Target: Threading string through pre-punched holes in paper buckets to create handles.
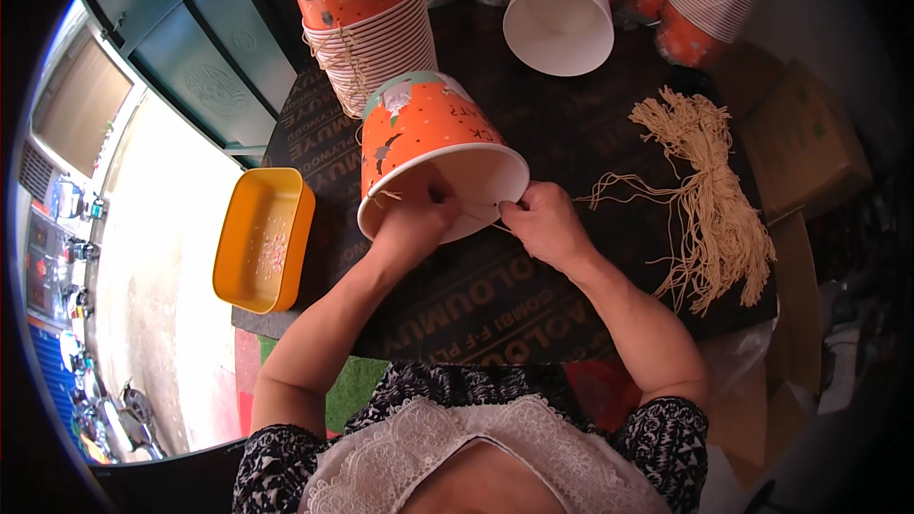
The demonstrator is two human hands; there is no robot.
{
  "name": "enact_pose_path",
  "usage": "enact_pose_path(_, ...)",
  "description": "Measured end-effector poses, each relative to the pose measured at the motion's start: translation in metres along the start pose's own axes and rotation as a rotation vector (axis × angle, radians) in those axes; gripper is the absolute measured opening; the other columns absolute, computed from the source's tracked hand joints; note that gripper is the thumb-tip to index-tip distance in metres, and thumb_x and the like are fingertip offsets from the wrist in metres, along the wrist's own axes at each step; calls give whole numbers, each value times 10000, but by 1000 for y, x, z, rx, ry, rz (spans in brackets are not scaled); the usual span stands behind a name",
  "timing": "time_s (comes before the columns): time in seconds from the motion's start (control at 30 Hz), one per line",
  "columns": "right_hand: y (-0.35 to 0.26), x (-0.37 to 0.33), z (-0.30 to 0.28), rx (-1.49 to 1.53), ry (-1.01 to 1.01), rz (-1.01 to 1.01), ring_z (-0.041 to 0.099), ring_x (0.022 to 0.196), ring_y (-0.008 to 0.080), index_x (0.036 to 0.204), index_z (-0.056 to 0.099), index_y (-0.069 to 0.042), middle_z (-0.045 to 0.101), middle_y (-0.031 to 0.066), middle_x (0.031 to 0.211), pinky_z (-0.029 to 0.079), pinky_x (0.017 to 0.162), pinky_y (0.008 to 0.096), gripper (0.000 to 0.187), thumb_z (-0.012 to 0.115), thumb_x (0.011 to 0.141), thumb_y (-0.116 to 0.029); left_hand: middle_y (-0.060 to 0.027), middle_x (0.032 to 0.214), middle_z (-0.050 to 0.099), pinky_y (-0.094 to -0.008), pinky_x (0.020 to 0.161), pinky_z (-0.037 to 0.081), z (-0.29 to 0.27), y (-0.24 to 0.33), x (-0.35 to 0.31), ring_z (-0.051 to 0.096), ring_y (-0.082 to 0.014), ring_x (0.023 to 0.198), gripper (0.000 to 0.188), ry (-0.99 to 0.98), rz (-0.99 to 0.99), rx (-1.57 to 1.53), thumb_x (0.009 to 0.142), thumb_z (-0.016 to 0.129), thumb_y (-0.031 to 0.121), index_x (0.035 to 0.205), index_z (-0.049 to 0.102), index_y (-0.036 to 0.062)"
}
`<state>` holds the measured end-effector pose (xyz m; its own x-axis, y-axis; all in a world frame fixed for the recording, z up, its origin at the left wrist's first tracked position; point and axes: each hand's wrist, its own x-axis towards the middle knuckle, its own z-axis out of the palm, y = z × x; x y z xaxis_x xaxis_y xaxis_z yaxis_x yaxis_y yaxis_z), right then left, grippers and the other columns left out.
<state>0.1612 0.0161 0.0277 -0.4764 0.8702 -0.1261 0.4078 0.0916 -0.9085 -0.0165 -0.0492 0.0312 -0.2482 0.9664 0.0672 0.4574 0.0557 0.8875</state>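
An orange paper bucket (428,138) with printed figures lies tilted on the table, its white mouth facing me. My left hand (417,224) reaches into the mouth with its fingers curled. What those fingers hold, if anything, is hidden. At the right side of the rim my right hand (547,224) is closed in a pinch on a thin beige cord (497,226), which passes by the rim. A short cord end (386,195) sticks out at the rim's left side.
A yellow tub (307,228) with small pale pieces stands at the left table edge. On the right lies a bundle of beige cords (719,205). Behind are a tall stack of buckets (376,43), a white-mouthed bucket (560,21) and more stacks. A cardboard box (809,143) stands right of the table.
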Motion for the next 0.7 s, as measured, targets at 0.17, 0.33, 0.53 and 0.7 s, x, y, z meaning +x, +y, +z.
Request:
enact_pose_path(0.17, -1, -1, -2, 3, 5, 17, 690, 811, 306, 950, 655, 48, 668, 225, 812, 513, 704, 361, 236, 598, 826, -144, -108, 736, 604, -334, 620, 474, -9, -3, 2, 605, -221, 680, 135, 101, 18, 141, 791, 607, 90, 889, 587, 1)
enact_pose_path(0.33, 1, 1, -1, 22, -6, 16, 691, 784, 286, 945, 659, 46, 667, 221, 795, 511, 690, 357, 232, 593, 828, -143, -112, 742, 611, -330, 608, 477, -7, -10, 2, 616, -233, 678, 179, 126, 132, 75, 822, 573, 79, 980, 604, 0)
enact_pose_path(0.53, 2, 1, -3, 50, -11, 8, 690, 753, 254, 935, 659, 51, 669, 210, 770, 507, 671, 353, 237, 591, 836, -153, -149, 920, 636, -359, 724, 508, -18, 17, 2, 630, -275, 829, 272, -241, -247, -33, 840, 519, 9, 1093, 618, 3)
enact_pose_path(0.7, 1, 1, -2, 37, -28, -5, 690, 740, 251, 925, 656, 51, 671, 203, 758, 504, 655, 356, 243, 591, 844, -168, -136, 912, 619, -356, 735, 498, 3, -20, 6, 610, -281, 840, 259, 11, 392, 192, 793, 541, 10, 1031, 645, 11)
